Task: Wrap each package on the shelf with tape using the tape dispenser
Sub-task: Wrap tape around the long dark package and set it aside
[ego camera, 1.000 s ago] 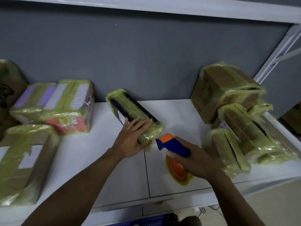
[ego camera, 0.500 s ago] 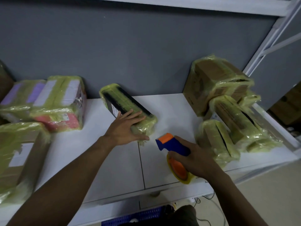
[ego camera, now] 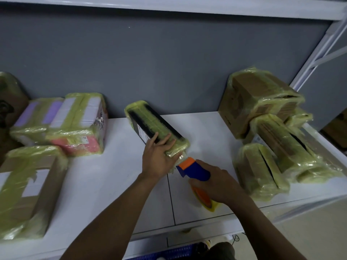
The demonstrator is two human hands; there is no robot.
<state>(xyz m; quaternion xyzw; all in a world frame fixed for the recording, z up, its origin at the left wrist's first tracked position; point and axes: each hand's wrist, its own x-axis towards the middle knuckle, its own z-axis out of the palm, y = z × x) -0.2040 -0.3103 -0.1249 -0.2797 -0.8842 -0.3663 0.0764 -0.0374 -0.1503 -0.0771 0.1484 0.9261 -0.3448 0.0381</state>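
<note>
Status: package sits at the middle of the shelf, long axis back-left to front-right, near end pointing at the hands. Left hand grips that near end, fingers over the top. Right hand wraps the tape dispenser, orange nose just at the same end. Next pass likely runs tape along the long axis toward the back edge; right hand is placed for it.

Labels on the packages are too blurred to read.
</note>
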